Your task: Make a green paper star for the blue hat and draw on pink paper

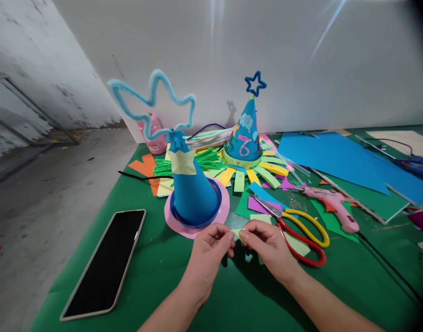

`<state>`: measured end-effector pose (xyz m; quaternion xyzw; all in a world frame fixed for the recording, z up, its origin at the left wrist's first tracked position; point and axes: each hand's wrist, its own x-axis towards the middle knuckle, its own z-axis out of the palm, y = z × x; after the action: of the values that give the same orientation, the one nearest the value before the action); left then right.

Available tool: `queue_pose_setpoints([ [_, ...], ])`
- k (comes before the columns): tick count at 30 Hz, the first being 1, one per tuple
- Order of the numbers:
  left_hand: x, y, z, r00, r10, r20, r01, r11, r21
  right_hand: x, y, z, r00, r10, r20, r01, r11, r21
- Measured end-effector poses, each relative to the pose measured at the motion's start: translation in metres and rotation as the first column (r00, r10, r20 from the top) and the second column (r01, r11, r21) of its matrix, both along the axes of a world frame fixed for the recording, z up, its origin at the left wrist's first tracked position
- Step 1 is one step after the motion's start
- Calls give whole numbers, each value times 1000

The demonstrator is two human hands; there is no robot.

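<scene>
My left hand [211, 246] and my right hand [266, 244] meet just above the green table [156, 267], both pinching a small pale-yellow paper scrap [237, 233] between fingertips. Right behind them stands a blue paper cone hat [192, 189] on a pink disc, topped by a light-blue pipe-cleaner star [152, 103]. A second, decorated blue cone hat [246, 133] with a dark-blue star stands farther back. Red-and-yellow scissors [301, 230] lie just right of my right hand.
A black phone [105, 263] lies at the left near the table edge. A pink glue gun [332, 203] with its cord sits at the right. Blue paper sheets [339, 159], coloured paper strips [263, 173] and green pipe cleaners [204, 161] cover the back.
</scene>
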<state>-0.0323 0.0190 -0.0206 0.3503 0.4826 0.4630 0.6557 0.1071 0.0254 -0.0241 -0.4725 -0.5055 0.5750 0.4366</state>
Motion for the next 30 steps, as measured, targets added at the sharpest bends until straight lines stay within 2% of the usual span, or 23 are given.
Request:
queue_pose_setpoints([
  [5, 1, 0, 2, 999, -37, -8, 37, 999, -5, 0, -1, 1, 999, 44, 9, -44, 999, -8],
  [16, -1, 1, -4, 1000, -14, -18, 14, 1000, -13, 1, -1, -2, 986, 122, 113, -121, 993, -14],
  [26, -1, 0, 2, 999, 18, 33, -17, 1000, -27, 4, 1, 4, 993, 116, 17, -116, 992, -42],
  [30, 0, 0, 1, 999, 6, 51, -4, 1000, -29, 2, 0, 2, 991, 126, 53, -123, 991, -42],
])
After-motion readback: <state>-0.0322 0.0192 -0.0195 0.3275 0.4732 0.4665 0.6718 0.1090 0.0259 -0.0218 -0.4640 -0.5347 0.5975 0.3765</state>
